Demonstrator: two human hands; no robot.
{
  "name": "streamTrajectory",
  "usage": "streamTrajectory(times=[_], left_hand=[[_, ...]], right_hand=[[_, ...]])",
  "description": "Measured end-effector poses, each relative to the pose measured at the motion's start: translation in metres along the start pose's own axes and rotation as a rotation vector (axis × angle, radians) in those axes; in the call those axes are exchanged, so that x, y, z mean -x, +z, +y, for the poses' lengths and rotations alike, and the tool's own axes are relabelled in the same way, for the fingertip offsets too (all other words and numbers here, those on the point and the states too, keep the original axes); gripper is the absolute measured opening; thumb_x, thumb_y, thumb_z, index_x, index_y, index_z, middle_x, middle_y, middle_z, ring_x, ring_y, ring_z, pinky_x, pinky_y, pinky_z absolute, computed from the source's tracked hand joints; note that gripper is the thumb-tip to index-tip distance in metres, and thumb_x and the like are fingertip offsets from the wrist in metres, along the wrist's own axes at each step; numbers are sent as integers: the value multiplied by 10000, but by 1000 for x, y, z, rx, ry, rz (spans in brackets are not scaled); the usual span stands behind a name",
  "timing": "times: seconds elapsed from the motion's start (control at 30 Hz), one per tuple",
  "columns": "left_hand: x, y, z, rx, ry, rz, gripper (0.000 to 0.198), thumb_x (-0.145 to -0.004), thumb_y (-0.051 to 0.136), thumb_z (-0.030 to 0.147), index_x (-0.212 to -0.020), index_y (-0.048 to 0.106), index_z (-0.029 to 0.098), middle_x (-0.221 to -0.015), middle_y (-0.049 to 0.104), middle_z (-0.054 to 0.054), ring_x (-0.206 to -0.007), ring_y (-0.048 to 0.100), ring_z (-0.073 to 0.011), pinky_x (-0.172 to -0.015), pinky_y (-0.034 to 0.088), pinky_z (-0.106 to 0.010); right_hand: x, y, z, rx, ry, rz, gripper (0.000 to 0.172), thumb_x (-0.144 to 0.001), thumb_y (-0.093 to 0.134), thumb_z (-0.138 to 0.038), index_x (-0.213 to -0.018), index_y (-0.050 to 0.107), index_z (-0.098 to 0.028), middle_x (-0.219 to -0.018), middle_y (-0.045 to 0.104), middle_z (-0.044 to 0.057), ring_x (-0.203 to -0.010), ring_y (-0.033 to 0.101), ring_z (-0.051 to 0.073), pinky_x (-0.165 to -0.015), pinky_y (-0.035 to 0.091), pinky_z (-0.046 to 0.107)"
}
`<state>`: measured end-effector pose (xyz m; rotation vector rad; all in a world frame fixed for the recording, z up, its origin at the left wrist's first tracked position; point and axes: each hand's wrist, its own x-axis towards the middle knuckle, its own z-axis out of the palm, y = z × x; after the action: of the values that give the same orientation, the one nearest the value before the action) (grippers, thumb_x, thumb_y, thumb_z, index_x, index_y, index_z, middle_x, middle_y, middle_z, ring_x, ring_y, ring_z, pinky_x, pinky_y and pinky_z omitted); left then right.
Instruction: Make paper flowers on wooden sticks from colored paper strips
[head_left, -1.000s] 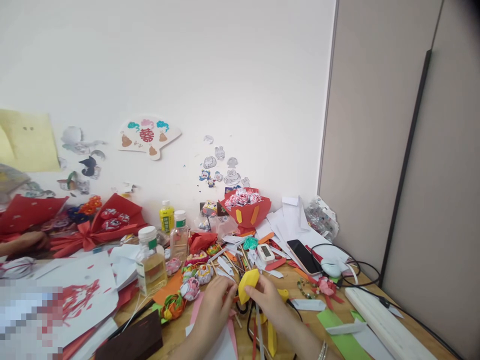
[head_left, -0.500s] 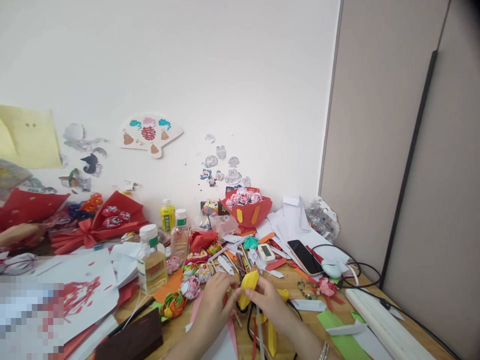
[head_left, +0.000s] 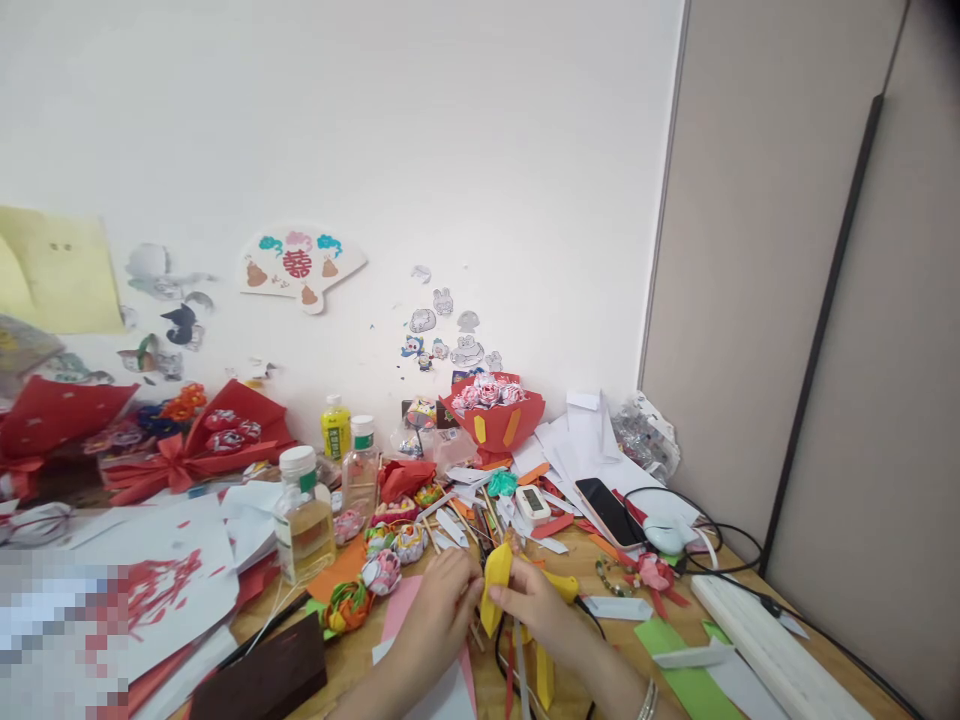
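A yellow folded paper piece (head_left: pixel 496 585), long with angled ends, stands nearly upright between my two hands. My right hand (head_left: pixel 541 603) pinches it from the right, thumb across its front face. At its left edge, the bunched fingertips of my left hand (head_left: pixel 442 602) meet the paper; part of that grip is hidden. Just beyond my right hand lies a yellow tool handle (head_left: pixel 561 582) with a black cord. Another yellow strip (head_left: pixel 544 680) is below my right wrist. Pink and white paper sheets (head_left: pixel 442 690) lie under my left forearm.
Paper flowers (head_left: pixel 381 573) and drink bottles (head_left: pixel 304 515) stand to the left, near a dark brown box (head_left: pixel 259 672). Behind are a red bouquet (head_left: pixel 491 420) and a small white display (head_left: pixel 532 506). A phone (head_left: pixel 611 512), cables and a white power strip (head_left: pixel 780 650) are right.
The yellow paper has tilted more upright and shifted slightly left and down. My left thumb has left its front face. A co-worker's hand at the far left has gone out of view.
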<state>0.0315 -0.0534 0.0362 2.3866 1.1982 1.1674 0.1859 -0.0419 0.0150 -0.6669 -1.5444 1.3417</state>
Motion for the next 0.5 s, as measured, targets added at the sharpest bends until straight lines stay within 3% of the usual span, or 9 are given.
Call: streamTrajectory(times=[0.23,0.5], left_hand=[[1,-3,-5,10,-108,99,304,-894,319,358,-657,432,203,-702,512,-24,-675,493,-181,-633,400,-290],[1,-1,0,-81,16,-24,282,-897,330,303,-730,523,184,-750,560,-51,-728,501,-193,-672,392,-310]], right_hand=[[1,1,-4,25,35,2,177,-740,590,-330,-823,583,-174,-761,568,-6,-737,514,153,-662,402,248],[2,1,1,144,39,20,160,-736,559,-260,-868,595,-176,-817,591,10,-805,532,176,-701,421,266]])
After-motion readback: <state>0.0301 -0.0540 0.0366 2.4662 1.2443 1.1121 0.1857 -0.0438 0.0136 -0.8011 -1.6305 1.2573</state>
